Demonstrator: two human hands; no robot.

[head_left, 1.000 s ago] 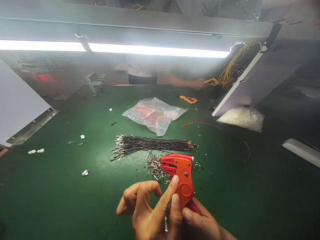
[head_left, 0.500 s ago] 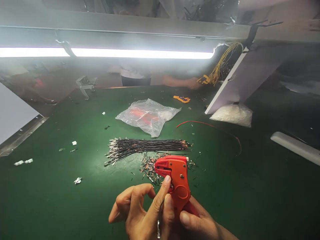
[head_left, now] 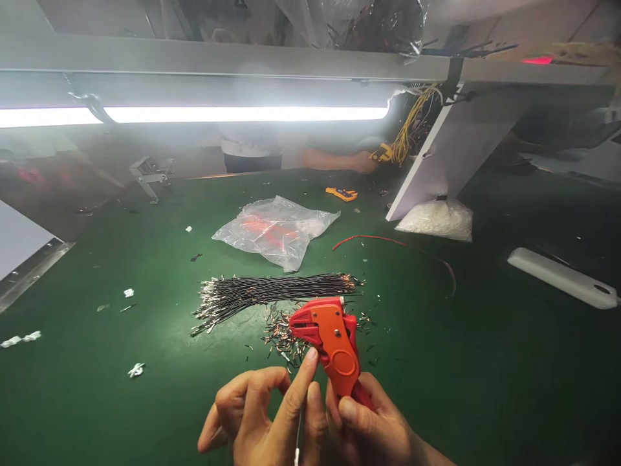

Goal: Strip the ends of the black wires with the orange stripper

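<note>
My right hand (head_left: pixel 376 424) grips the handle of an orange-red wire stripper (head_left: pixel 327 336), its jaws pointing left above the green table. My left hand (head_left: pixel 264 414) is closed in a pinch on a thin wire (head_left: pixel 297 446) with a light end, its index fingertip touching the stripper's body below the jaws. Just beyond the tool lies a bundle of black wires with bared ends (head_left: pixel 272 291). A heap of cut insulation bits and copper scraps (head_left: pixel 281 330) sits under the jaws.
A clear plastic bag (head_left: pixel 276 230) lies further back, with a loose red wire (head_left: pixel 388 243) and a bag of white parts (head_left: pixel 434 220) to the right. A person across the table holds a yellow tool by yellow wires (head_left: pixel 407 123). White scraps dot the left side.
The view has shifted, so everything sits further left and lower. My hands and the stripper stay together; the left index finger has slid slightly down the tool.
</note>
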